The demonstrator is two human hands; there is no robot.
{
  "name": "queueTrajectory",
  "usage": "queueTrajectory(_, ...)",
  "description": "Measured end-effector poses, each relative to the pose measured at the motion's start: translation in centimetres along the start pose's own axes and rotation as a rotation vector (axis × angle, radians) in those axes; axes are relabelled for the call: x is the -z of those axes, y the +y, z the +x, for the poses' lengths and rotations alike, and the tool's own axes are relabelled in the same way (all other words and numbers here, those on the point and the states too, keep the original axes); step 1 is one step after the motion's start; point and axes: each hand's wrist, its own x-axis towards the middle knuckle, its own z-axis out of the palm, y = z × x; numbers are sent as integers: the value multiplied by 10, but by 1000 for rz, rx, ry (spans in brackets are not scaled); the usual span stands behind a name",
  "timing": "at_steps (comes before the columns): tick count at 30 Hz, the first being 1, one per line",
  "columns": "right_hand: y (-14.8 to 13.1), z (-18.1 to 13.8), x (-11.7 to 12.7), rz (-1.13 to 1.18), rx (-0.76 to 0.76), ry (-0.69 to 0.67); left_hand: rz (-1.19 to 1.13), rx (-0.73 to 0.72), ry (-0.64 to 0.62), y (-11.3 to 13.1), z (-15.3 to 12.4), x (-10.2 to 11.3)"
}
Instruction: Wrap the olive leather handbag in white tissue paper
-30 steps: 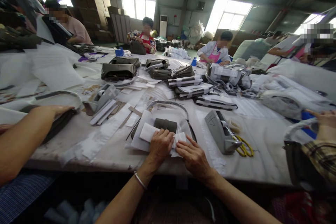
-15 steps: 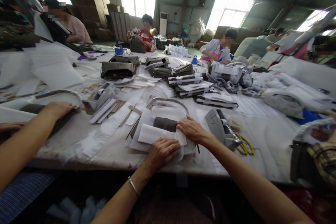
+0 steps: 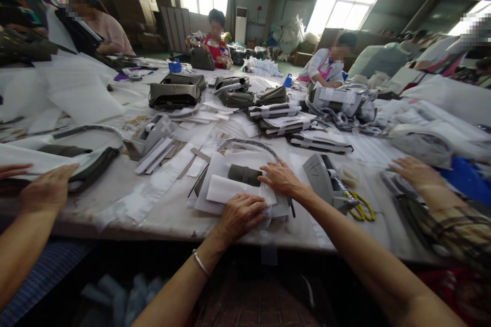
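Observation:
A dark olive handbag [image 3: 242,174], mostly wrapped in white paper sheets [image 3: 226,191], lies on the table in front of me. My left hand [image 3: 242,213] rests palm down on the near edge of the paper, fingers curled loosely over it. My right hand [image 3: 281,178] presses flat on the paper at the bag's right side, fingers stretched out. The bag's paper-wrapped handle [image 3: 249,144] arcs behind it.
A grey tape dispenser [image 3: 325,181] and yellow-handled scissors [image 3: 360,209] lie to the right; another dispenser [image 3: 151,134] sits left. Neighbours' hands [image 3: 48,189] [image 3: 412,171] work on both sides. Wrapped and bare bags [image 3: 174,94] crowd the table's middle. Several people sit at the far side.
My right hand moved from the near edge up to the bag's right side and now stays pressed there. The left hand slid toward the near edge. Both neighbours' hands shifted.

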Motion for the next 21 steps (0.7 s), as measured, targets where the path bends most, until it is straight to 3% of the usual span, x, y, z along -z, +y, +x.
queueTrajectory(4,-10,-39,3,255,116,26,-26,59,3,2,2,1)
queueTrajectory(7,-8,-67,-13,353,208,54,-44,89,8,4,4,3)
queueTrajectory(13,-3,-81,-56,288,313,379,11,52,-50,4,4,4)
queueTrajectory(17,-8,-92,-55,254,387,525,32,45,-64,3,1,2)
queueTrajectory(21,-13,-132,-54,269,458,565,62,47,-83,2,-2,0)
